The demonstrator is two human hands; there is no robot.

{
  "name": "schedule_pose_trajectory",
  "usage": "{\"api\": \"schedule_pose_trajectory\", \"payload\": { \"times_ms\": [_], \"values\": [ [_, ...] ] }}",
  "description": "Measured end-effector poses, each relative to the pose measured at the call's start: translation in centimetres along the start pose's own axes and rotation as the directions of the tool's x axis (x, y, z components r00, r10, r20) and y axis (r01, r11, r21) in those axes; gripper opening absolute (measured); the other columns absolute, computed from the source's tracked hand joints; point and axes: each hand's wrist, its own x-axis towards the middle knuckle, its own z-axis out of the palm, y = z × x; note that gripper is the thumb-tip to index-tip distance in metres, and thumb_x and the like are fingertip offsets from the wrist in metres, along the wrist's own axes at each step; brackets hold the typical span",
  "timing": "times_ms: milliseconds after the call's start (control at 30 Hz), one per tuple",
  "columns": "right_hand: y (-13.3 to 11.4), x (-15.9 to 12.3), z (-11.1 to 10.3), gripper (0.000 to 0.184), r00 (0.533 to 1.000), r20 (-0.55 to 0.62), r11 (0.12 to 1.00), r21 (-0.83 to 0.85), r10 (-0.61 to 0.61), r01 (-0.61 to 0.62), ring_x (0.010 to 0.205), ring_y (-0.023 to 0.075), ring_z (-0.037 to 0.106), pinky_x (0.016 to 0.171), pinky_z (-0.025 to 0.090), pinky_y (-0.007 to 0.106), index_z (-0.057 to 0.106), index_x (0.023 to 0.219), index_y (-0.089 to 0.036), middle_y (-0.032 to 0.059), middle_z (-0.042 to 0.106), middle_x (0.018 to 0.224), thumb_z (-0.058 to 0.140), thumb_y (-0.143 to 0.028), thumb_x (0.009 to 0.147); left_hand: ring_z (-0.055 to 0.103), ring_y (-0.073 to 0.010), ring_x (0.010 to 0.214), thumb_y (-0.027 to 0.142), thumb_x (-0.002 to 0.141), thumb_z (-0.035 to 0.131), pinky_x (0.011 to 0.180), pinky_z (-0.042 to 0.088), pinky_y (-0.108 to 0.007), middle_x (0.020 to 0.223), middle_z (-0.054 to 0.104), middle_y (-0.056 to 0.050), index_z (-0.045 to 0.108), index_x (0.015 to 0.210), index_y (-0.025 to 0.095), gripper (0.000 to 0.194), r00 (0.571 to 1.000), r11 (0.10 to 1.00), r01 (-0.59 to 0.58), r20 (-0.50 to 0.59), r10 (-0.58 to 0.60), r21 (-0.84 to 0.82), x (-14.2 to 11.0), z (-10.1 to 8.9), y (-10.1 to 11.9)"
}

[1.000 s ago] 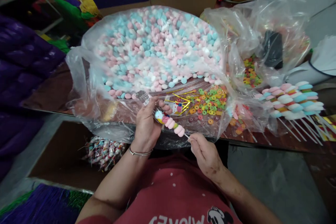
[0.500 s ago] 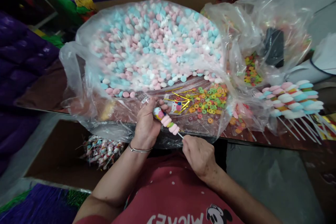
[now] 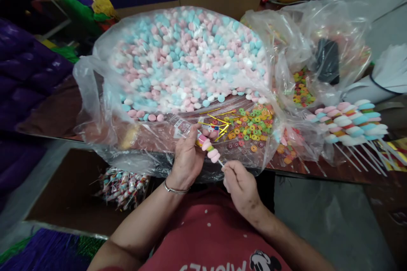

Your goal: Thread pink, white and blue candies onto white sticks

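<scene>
A marshmallow skewer (image 3: pixel 211 150) lies slantwise between my hands, with pink marshmallows and a green gummy ring showing near its stick. My right hand (image 3: pixel 240 186) pinches the white stick at its lower end. Closed around the upper part is my left hand (image 3: pixel 187 156), whose fingers hide some of it. A clear printed wrapper (image 3: pixel 182 127) covers that upper end and juts out past my left thumb. Just beyond my fingers, gold twist ties (image 3: pixel 224 129) lie on the plastic beside a pile of gummy rings (image 3: pixel 252 123).
A big clear bag of pink, blue and white marshmallows (image 3: pixel 190 59) fills the table's middle. Finished-looking skewers (image 3: pixel 356 120) are stacked at the right. Below left, an open cardboard box (image 3: pixel 60 194) contains wrapped skewers (image 3: pixel 122 188). A dark phone-like object (image 3: pixel 327 61) rests on a bag.
The wrapper has come further down over the marshmallows, so fewer are bare. My left hand has shifted slightly right, toward the stick end, and more wrapper shows beyond its thumb.
</scene>
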Motion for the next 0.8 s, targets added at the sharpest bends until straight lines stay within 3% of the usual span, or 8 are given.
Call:
{"api": "schedule_pose_trajectory", "payload": {
  "times_ms": [33, 100, 167, 267, 367, 467, 633, 800],
  "values": [
    [0.1, 0.0, 0.1, 0.020, 0.991, -0.020, 0.976, -0.176, -0.131, 0.125, 0.043, 0.0088, 0.049, 0.046, 0.037, 0.020, 0.056, 0.083, -0.019, -0.0039, 0.054, 0.051, 0.042, -0.028, 0.094, 0.066, -0.0130, 0.064, 0.042, 0.070, 0.081, 0.056, 0.050, -0.022, 0.067, 0.062, 0.003, 0.062, 0.085, 0.016, 0.036, 1.000, 1.000, -0.003, 0.009, 0.003, 0.006, 0.0, 0.0, -0.1],
    [0.2, 0.0, 0.4, 0.019, 0.921, -0.038, 0.817, -0.476, -0.387, 0.324, 0.047, 0.0102, 0.055, 0.050, 0.039, 0.021, 0.060, 0.084, -0.018, -0.0004, 0.060, 0.054, 0.043, -0.021, 0.093, 0.063, -0.0108, 0.059, 0.042, 0.070, 0.081, 0.047, 0.044, -0.018, 0.065, 0.059, 0.004, 0.062, 0.085, 0.016, 0.035, 0.999, 1.000, 0.006, 0.045, -0.006, 0.010, -0.2, 0.1, -0.5],
    [0.3, 0.1, 0.7, 0.021, 0.850, -0.035, 0.678, -0.621, -0.525, 0.393, 0.047, 0.0115, 0.058, 0.051, 0.038, 0.022, 0.061, 0.085, -0.016, 0.0009, 0.062, 0.053, 0.042, -0.017, 0.094, 0.062, -0.0105, 0.058, 0.041, 0.067, 0.083, 0.044, 0.041, -0.017, 0.065, 0.058, 0.004, 0.062, 0.084, 0.016, 0.037, 0.998, 1.000, 0.025, 0.060, -0.025, 0.011, -0.5, 0.1, -0.8],
    [0.2, 0.3, 1.1, 0.021, 0.883, -0.034, 0.742, -0.557, -0.469, 0.373, 0.048, 0.0113, 0.058, 0.051, 0.040, 0.021, 0.059, 0.089, -0.016, 0.0009, 0.062, 0.057, 0.039, -0.018, 0.095, 0.065, -0.0124, 0.063, 0.041, 0.064, 0.085, 0.052, 0.046, -0.019, 0.064, 0.060, 0.003, 0.062, 0.082, 0.016, 0.039, 0.998, 0.999, 0.040, 0.054, -0.042, 0.022, -0.9, 0.1, -1.0],
    [0.2, 0.4, 0.9, 0.021, 0.972, -0.024, 0.941, -0.259, -0.234, 0.220, 0.044, 0.0093, 0.052, 0.047, 0.039, 0.019, 0.054, 0.089, -0.019, -0.0032, 0.057, 0.055, 0.036, -0.025, 0.097, 0.069, -0.0189, 0.075, 0.048, 0.065, 0.082, 0.059, 0.051, -0.026, 0.072, 0.067, -0.002, 0.064, 0.082, 0.016, 0.041, 0.993, 0.998, 0.053, 0.101, -0.057, 0.046, -0.8, -0.2, -0.3],
    [0.3, 0.3, 0.4, 0.023, 0.997, 0.036, 0.997, -0.004, -0.075, 0.075, 0.039, 0.0083, 0.044, 0.043, 0.037, 0.018, 0.051, 0.087, -0.021, -0.0077, 0.046, 0.048, 0.034, -0.031, 0.099, 0.070, -0.0239, 0.087, 0.059, 0.065, 0.078, 0.071, 0.054, -0.033, 0.081, 0.072, -0.007, 0.066, 0.081, 0.015, 0.048, 0.996, 0.999, -0.008, 0.087, 0.003, 0.053, 0.0, -0.4, 1.1],
    [0.3, 0.4, 0.1, 0.017, 0.978, 0.019, 0.953, -0.221, -0.210, 0.209, 0.047, 0.0085, 0.051, 0.049, 0.041, 0.019, 0.055, 0.085, -0.020, -0.0033, 0.057, 0.059, 0.042, -0.026, 0.094, 0.071, -0.0190, 0.073, 0.046, 0.059, 0.086, 0.067, 0.054, -0.029, 0.077, 0.071, -0.003, 0.065, 0.080, 0.014, 0.044, 0.991, 0.989, -0.129, -0.025, 0.131, 0.073, 1.0, -0.1, 2.1],
    [0.2, 0.5, 0.0, 0.018, 0.923, -0.038, 0.850, -0.405, -0.383, 0.336, 0.047, 0.0094, 0.055, 0.051, 0.041, 0.020, 0.057, 0.086, -0.019, -0.0021, 0.061, 0.061, 0.041, -0.020, 0.094, 0.063, -0.0107, 0.053, 0.031, 0.066, 0.084, 0.050, 0.047, -0.020, 0.061, 0.061, 0.004, 0.060, 0.072, 0.014, 0.030, 0.995, 0.995, -0.090, -0.046, 0.092, 0.042, 1.2, 0.1, 1.5]
  ]
}}
